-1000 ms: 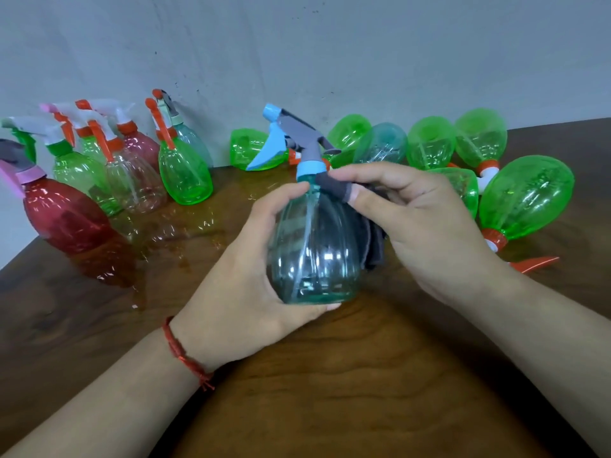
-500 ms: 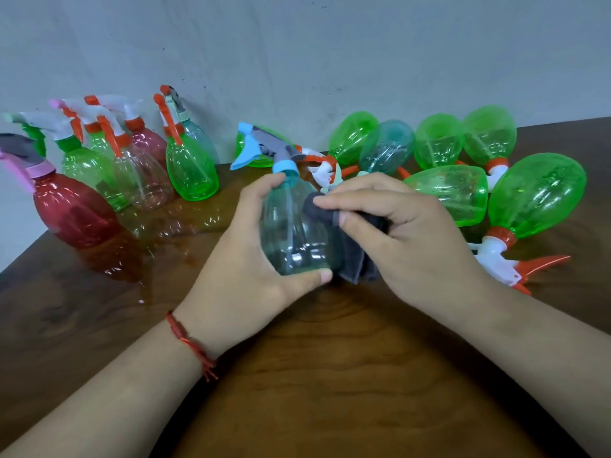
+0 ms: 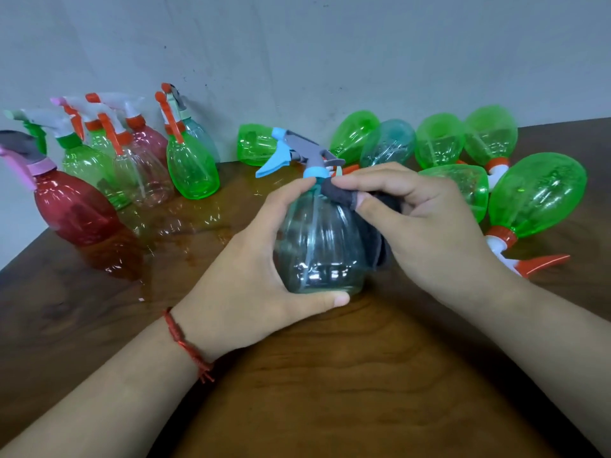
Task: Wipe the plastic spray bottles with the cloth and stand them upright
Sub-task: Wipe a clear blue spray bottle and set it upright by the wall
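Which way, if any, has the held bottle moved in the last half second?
Yes. The held bottle has shifted right and nearer the camera: its blue collar now sits closer to the lying teal bottle behind it.

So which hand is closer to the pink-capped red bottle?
Left. The left hand grips the teal bottle, right of the red bottle; the right hand holds the cloth on that bottle's far side.
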A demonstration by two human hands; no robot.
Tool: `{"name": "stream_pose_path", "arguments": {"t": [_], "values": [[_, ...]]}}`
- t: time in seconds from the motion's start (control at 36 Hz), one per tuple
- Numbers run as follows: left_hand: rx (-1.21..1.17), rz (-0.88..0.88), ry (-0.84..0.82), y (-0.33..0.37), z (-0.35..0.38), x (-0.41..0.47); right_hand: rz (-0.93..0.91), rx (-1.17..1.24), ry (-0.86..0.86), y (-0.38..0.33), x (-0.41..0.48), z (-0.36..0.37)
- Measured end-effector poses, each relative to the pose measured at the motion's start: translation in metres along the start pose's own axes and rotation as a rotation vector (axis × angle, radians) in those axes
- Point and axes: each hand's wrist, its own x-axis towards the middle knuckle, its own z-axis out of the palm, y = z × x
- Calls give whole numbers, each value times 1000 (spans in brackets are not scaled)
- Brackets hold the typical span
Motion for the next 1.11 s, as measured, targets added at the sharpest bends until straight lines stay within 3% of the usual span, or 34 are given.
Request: {"name": "stream_pose_path", "arguments": {"t": [0.14,0.28,0.39,0.61,0.83,1.11], "values": [[84,4,88,-2,3,1,-114,-80,-48,-1,-2,0],[-8,-90,263,-7,-3,3,-184,-187,-163,-6,-10,6],[11,-140,310,-6,-2,4,-240,-257,-197,-5,-13,7],[41,-43,130,-4,2,1,-133,-222,-87,-1,-6,5],[-169,14,13,5,9,-3,170,237,14,-5,5,-4],[93,58,69,-6,3,1,-27,30,-6,3,2,-2]]}}
